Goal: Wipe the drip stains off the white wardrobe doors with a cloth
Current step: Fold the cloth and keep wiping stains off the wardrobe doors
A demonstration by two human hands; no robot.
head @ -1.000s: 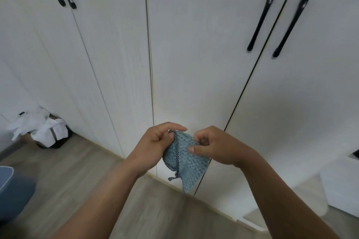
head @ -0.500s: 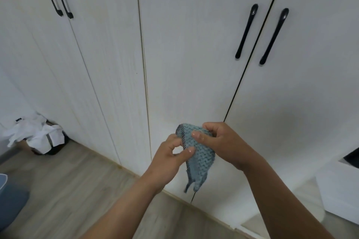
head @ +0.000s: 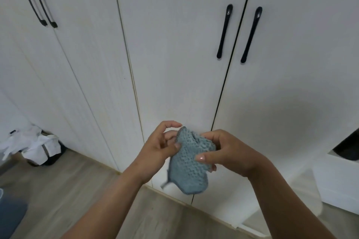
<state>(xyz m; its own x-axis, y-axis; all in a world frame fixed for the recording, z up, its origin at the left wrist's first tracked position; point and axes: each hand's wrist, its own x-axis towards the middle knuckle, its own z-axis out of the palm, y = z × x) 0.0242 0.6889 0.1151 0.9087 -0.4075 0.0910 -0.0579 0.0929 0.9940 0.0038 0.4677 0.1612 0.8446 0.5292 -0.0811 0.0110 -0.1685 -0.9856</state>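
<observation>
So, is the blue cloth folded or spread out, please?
Folded: the cloth sits doubled into a small wad, held by the left hand and right hand.

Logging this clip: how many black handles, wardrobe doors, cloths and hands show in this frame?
Black handles: 4
Wardrobe doors: 4
Blue cloth: 1
Hands: 2, left hand and right hand, both holding the cloth
Total: 11

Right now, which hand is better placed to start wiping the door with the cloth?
Probably right. The right hand grips the bulk of the cloth, thumb across its front; the left hand only pinches its top edge.
</observation>
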